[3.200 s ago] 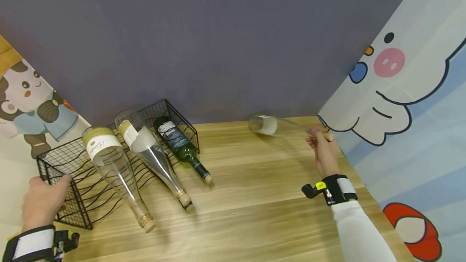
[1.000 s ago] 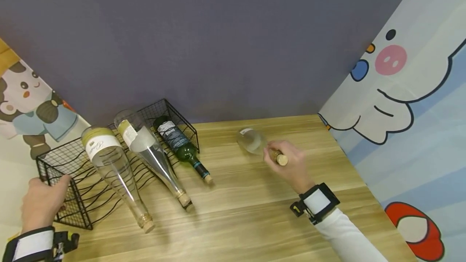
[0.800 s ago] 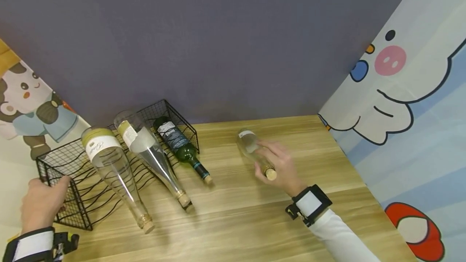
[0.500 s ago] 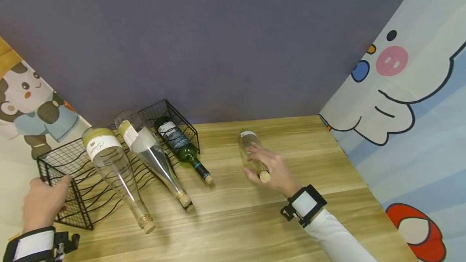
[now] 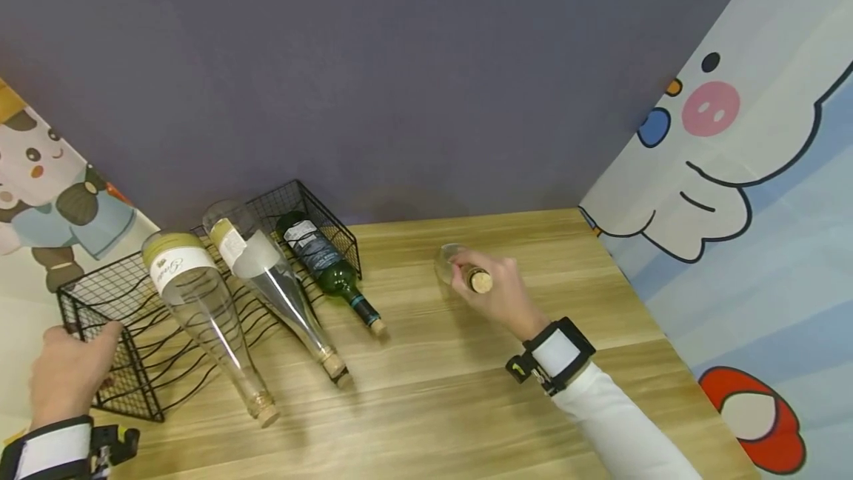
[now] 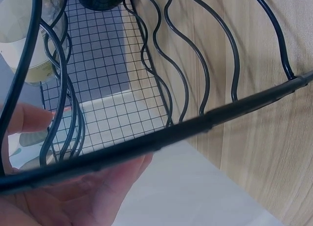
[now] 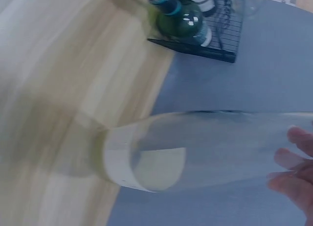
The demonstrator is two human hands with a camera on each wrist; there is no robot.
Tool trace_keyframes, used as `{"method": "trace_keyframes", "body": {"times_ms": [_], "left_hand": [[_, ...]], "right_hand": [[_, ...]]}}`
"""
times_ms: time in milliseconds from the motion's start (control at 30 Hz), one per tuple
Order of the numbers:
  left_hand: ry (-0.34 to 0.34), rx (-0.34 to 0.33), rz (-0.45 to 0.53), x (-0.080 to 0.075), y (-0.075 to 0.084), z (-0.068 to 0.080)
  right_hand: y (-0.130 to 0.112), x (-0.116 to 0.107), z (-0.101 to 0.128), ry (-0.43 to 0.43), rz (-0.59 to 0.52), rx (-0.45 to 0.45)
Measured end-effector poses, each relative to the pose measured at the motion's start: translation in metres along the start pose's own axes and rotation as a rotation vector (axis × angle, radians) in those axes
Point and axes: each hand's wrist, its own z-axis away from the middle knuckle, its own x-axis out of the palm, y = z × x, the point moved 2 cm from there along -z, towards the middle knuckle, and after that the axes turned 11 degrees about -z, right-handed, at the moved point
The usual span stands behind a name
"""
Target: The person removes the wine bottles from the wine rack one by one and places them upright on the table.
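At the table's middle right, my right hand holds a clear glass bottle round its upper part, below the cork. The bottle stands about upright, base down; in the right wrist view its pale label shows near the base, and my fingertips lie against the glass. On the far left, my left hand grips the end of a black wire wine rack. Its thick bar crosses in front of that hand in the left wrist view, hiding part of the fingers.
Two clear corked bottles, one on the left and one in the middle, lie in the rack beside a green wine bottle. Their necks jut over the wooden table. A grey wall closes off the back.
The clear bottle, lying tilted with its neck to the right 3.2 s ago, has moved left and come upright. My right hand has shifted up on it lately. The left hand stays on the rack.
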Motion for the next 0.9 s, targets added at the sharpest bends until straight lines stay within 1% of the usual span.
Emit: {"method": "trace_keyframes", "body": {"times_ms": [133, 300, 400, 500, 600, 667, 900], "left_hand": [[0.002, 0.002, 0.002, 0.000, 0.000, 0.001], [0.008, 0.014, 0.007, 0.000, 0.000, 0.000], [0.000, -0.006, 0.011, -0.001, 0.000, 0.001], [-0.009, -0.028, 0.012, 0.000, 0.001, 0.001], [-0.008, -0.021, 0.009, 0.000, 0.002, 0.001], [-0.009, -0.017, 0.012, 0.001, 0.002, 0.001], [-0.015, -0.034, 0.015, 0.000, 0.001, -0.001]], "right_hand": [[-0.005, -0.002, -0.008, 0.017, 0.007, -0.008], [-0.013, -0.005, -0.013, 0.007, 0.037, -0.021], [-0.017, -0.006, -0.016, 0.008, 0.033, -0.010], [-0.019, -0.008, -0.019, 0.021, 0.017, 0.021], [-0.020, -0.011, -0.023, 0.028, -0.010, 0.075], [-0.020, -0.012, -0.026, 0.031, -0.026, 0.125], [-0.013, -0.016, -0.040, 0.038, -0.115, 0.379]]}}
